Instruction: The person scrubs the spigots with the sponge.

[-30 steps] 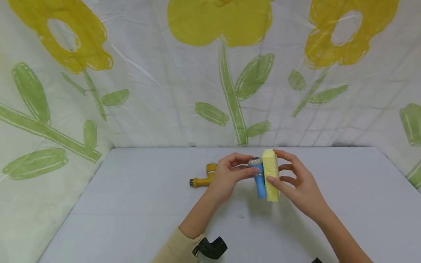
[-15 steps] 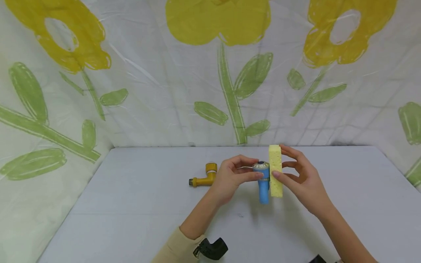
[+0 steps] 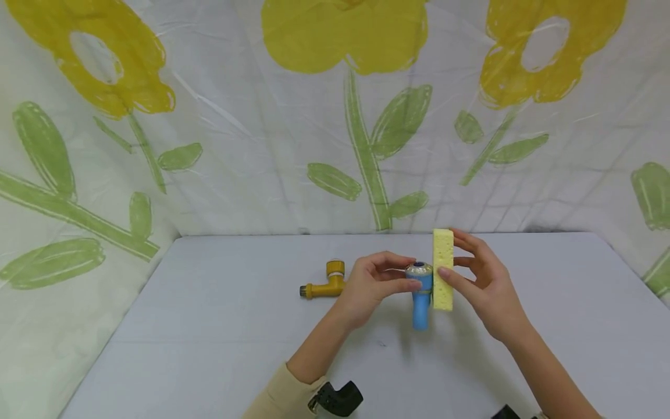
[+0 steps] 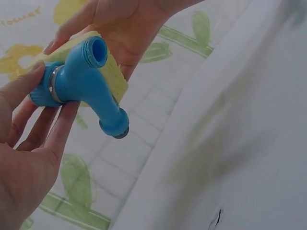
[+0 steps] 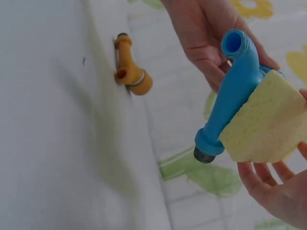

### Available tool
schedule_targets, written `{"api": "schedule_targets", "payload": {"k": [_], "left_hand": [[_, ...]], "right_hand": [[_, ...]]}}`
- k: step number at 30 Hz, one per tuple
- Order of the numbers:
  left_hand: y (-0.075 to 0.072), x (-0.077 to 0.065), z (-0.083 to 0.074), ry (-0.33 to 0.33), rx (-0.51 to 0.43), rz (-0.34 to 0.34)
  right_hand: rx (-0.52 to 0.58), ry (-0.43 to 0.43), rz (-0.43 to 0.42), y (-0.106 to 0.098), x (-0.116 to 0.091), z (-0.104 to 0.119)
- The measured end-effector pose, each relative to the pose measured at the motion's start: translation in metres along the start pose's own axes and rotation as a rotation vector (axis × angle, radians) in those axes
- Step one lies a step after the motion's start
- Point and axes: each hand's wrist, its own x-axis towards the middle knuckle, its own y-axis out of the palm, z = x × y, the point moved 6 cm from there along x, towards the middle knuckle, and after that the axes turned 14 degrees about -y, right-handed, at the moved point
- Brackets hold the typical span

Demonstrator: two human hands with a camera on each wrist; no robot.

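Observation:
My left hand [image 3: 366, 288] pinches a blue plastic tap [image 4: 86, 81] by its ribbed knob end, thumb on one side and fingers on the other. The tap has an open round spout and a dark threaded tip. A pale yellow sponge [image 5: 268, 120], a flat rectangular block, is gripped by my right hand [image 3: 484, 285] with the thumb on its near edge and fingers behind. In the head view the sponge stands upright right at the tap's right side, and the right wrist view shows it against the tap's body. Both things are held above the table.
A yellow tap [image 3: 327, 285] of similar shape lies on the white table [image 3: 209, 361], left of my left hand. Behind the table hangs a white sheet [image 3: 235, 174] printed with yellow flowers. A black wrist mount [image 3: 337, 398] sits at the left sleeve.
Both hands have shifted slightly right; the tap has also come a little lower and the sponge a little higher, sliding along the tap's side. The yellow tap stays where it was.

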Motion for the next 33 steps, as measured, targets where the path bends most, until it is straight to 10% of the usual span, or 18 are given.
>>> {"api": "schedule_targets", "payload": {"k": [33], "left_hand": [[0.003, 0.001, 0.0, 0.003, 0.093, 0.028]], "right_hand": [[0.339, 0.115, -0.151, -0.002, -0.003, -0.007]]}}
